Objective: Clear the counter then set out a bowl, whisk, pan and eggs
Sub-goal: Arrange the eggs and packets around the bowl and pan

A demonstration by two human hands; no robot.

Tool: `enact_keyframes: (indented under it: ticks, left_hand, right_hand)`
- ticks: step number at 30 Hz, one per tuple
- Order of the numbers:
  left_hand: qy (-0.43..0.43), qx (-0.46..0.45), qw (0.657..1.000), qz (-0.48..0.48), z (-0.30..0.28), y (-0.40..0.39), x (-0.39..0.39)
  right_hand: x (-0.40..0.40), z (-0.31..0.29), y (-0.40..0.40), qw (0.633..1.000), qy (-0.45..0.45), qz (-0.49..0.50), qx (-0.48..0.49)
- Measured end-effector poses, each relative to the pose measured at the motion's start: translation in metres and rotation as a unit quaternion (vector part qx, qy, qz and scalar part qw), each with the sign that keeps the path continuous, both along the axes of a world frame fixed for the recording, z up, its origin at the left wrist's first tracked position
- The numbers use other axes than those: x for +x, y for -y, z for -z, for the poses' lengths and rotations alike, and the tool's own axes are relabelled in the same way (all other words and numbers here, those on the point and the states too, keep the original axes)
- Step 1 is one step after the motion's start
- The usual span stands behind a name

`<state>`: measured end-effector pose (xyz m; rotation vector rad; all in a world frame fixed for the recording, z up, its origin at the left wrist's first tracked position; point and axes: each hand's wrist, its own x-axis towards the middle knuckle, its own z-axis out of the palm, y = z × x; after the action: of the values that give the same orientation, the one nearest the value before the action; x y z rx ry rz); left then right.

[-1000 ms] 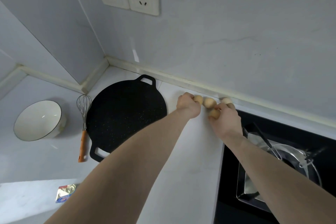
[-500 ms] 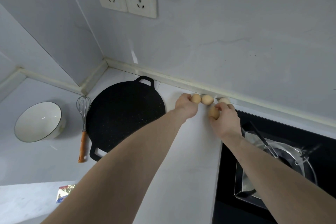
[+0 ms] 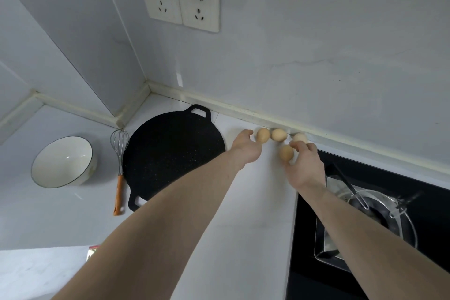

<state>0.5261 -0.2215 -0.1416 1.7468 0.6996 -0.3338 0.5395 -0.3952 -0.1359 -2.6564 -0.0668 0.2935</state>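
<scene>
Several tan eggs lie on the white counter (image 3: 255,202) by the back wall: a leftmost egg (image 3: 263,134), a middle egg (image 3: 279,134) and a right egg (image 3: 300,137) in a row. My left hand (image 3: 247,148) touches the leftmost egg with loose fingertips. My right hand (image 3: 304,165) pinches a nearer egg (image 3: 286,153) just in front of the row. To the left lie the flat black pan (image 3: 173,153), the whisk (image 3: 119,165) with its orange handle, and the white bowl (image 3: 63,161).
A black gas hob (image 3: 365,214) with a metal burner ring fills the right side, close to my right arm. Two wall sockets (image 3: 180,2) sit above the pan. A small foil packet (image 3: 93,251) peeks out under my left forearm.
My left hand has eased back off the leftmost egg, which now shows almost fully. My right hand has drawn its egg slightly toward me, out of the row.
</scene>
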Motion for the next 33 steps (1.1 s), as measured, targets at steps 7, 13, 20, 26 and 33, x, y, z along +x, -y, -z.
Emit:
enact_keyframes:
  ticks: [7,13,20,26,33]
  left_hand:
    - [0.064,0.034,0.997,0.027,-0.015,-0.025,-0.081]
    - [0.152,0.103,0.983,0.005,-0.044,-0.074,-0.229]
    - [0.029,0.249,0.966,-0.059,-0.020,-0.162,-0.420]
    - [-0.063,0.277,0.959,-0.005,0.003,-0.195,-0.461]
    - [-0.035,0.266,0.962,0.046,0.005,-0.175,-0.422]
  right_hand:
    - [-0.054,-0.010,-0.013,0.998,0.030,-0.042,0.045]
    - [-0.149,-0.020,-0.060,0.989,-0.028,-0.106,0.098]
    - [-0.261,-0.012,-0.127,0.955,-0.106,-0.265,0.086]
    - [-0.300,0.002,-0.181,0.943,-0.117,-0.310,0.024]
    - [-0.311,0.014,-0.203,0.966,-0.124,-0.221,-0.050]
